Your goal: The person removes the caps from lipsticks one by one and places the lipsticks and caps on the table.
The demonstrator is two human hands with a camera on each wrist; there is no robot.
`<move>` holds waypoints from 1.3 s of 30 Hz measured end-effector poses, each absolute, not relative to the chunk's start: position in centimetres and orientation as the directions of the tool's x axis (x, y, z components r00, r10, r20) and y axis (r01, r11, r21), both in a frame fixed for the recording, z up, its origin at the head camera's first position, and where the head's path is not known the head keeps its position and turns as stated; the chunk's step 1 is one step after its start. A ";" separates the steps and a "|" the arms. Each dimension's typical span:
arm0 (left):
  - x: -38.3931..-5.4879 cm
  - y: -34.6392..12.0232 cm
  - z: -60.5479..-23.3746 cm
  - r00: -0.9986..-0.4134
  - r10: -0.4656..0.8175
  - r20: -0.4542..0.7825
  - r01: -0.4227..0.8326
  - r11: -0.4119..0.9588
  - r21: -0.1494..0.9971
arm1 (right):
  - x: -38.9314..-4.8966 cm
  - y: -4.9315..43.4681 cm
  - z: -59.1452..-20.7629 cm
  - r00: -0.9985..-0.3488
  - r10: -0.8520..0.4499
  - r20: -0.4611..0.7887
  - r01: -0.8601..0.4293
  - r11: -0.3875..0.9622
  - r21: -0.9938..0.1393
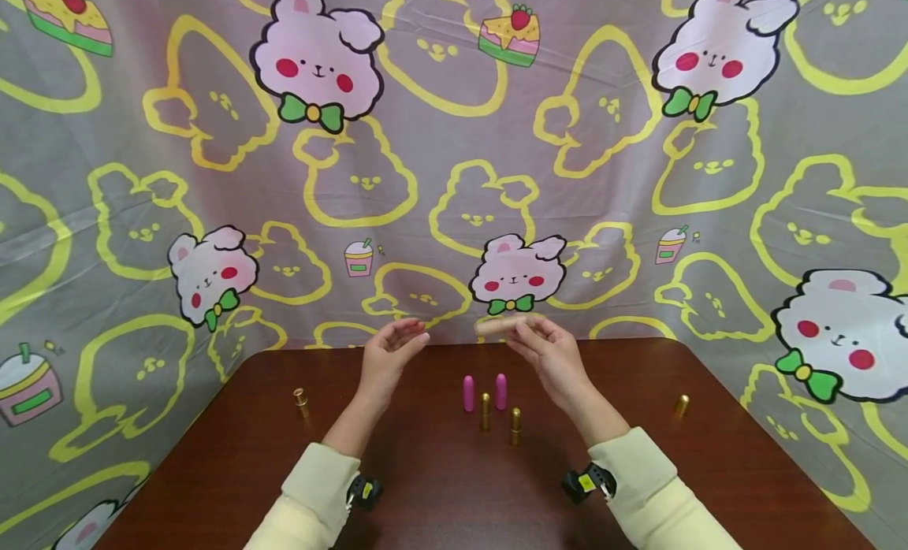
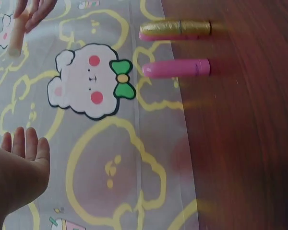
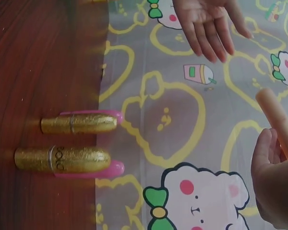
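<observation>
Raised above the far part of the table, my right hand pinches a slim beige tube between thumb and fingers. One end of the tube points left toward my left hand. That left hand is up too, fingers loosely extended and nothing in them. In the right wrist view, its palm faces the camera. Below and between the hands, two pink bullet-shaped tubes, like lipsticks, stand upright: one left, one right. Nearer me are two upright gold ones, one with dark lettering.
A gold tube with a wider top stands at the table's left side. Another, shorter gold piece is near the right edge. The brown table ends at a patterned curtain behind and at both sides.
</observation>
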State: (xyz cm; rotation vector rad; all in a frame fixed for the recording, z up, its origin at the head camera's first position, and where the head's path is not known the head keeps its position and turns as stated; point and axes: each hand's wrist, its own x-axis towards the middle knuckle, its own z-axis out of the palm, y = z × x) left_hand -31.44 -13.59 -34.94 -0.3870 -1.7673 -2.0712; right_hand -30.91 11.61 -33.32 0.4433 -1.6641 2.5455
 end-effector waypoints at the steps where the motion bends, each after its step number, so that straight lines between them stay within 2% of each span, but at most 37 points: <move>1: -31.4 -13.3 -34.9 -0.885 -0.108 0.453 0.465 -0.136 0.875 | -30.9 11.5 -33.3 -0.956 -0.100 0.275 -0.209 -0.421 -0.882; 19: -31.3 -9.3 -34.5 -0.879 -0.027 0.477 0.466 -0.267 0.844 | -30.4 9.3 -32.5 -0.964 -0.134 0.230 -0.124 -0.540 -0.833; 39: -31.0 -7.2 -34.0 -0.894 -0.079 0.442 0.447 -0.252 0.858 | -30.0 8.1 -32.6 -0.968 -0.157 0.196 -0.070 -0.582 -0.810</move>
